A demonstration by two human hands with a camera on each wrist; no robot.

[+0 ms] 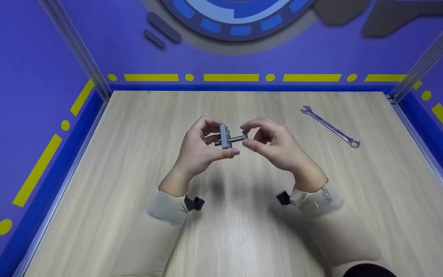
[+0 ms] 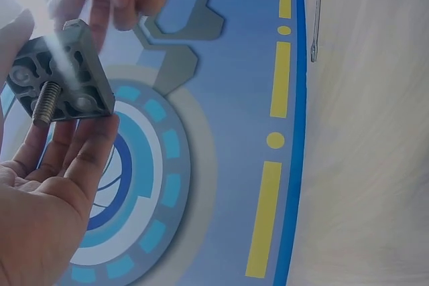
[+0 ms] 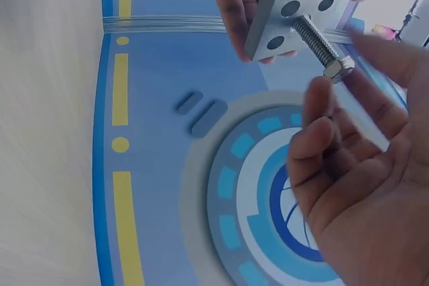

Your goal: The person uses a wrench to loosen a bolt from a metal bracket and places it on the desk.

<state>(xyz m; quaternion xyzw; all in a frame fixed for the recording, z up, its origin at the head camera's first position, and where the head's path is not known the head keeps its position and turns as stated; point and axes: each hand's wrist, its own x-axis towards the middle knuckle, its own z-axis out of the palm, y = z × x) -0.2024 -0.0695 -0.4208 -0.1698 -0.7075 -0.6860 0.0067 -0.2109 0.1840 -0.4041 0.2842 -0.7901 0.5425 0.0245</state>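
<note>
A grey square plate with holes at its corners is held by its edges in my left hand. Through its middle runs a threaded hex bolt, roughly level in the head view. The bolt's threaded end sticks out of the plate's recessed side in the left wrist view. My right hand has its thumb and fingers curled around the bolt head; the exact contact is hard to make out. Both hands are raised above the table.
A combination wrench lies slantwise on the wooden table, to the right of my hands. Blue panels with yellow markings and metal posts border the table at the back and sides.
</note>
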